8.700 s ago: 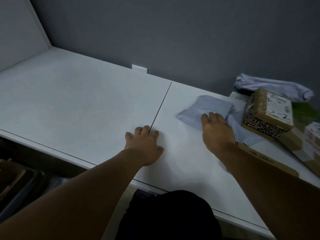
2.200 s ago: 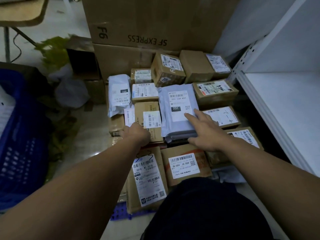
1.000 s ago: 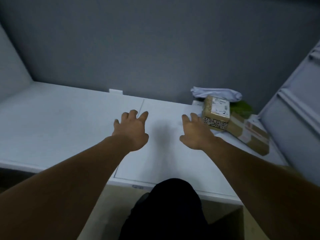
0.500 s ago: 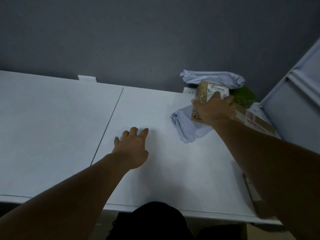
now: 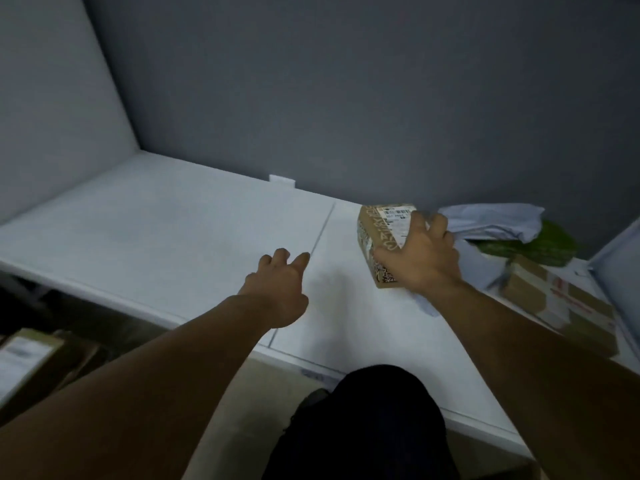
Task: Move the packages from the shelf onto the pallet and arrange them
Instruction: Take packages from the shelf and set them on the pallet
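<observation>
While the right hand [image 5: 420, 266] is curling its fingers [image 5: 418, 224] over the small box [image 5: 379, 233], lying near-to-far, the left hand [image 5: 278, 285] is stretching, fingers spread, to its left.

- Dim, cool bluish light is filling the scene; the grey back wall [image 5: 346, 98] is darkening toward the upper right.
- The white shelf [image 5: 156, 230] is catching the most light, with no glare showing.
- A soft shadow is falling on the shelf just right of the left hand [image 5: 280, 289].
- Motion blur is smearing the right hand [image 5: 422, 261] and the cardboard box [image 5: 377, 237] it is gripping, leaving the label print too soft to read.
- Wide-angle distortion is bending the shelf's front edge and stretching both forearms [image 5: 156, 368].
</observation>
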